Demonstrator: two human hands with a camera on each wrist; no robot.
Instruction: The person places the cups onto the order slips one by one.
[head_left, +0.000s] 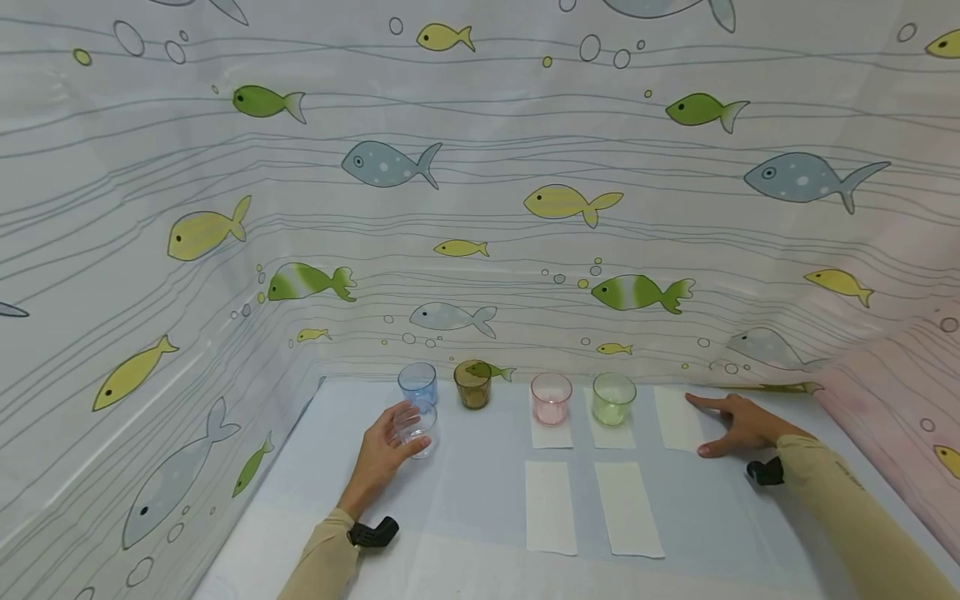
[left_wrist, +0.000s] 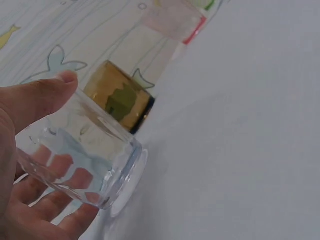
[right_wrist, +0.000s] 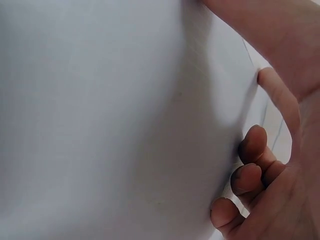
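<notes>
Left hand [head_left: 380,448]: curled round clear tapered glass tumbler [head_left: 424,422] (best kept upright).
Right hand [head_left: 744,425]: spread along white rectangular paper strip [head_left: 675,421], best steadied flat.

On the white tabletop [head_left: 465,508] there stand a blue tumbler [head_left: 417,387] and a brown tumbler [head_left: 471,392], and five paper strips [head_left: 678,421] lie

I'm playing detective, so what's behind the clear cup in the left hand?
In the head view, a blue cup. Its rim and upper side show plainly; the clear cup overlaps its base, so I can't make that part out.
</notes>
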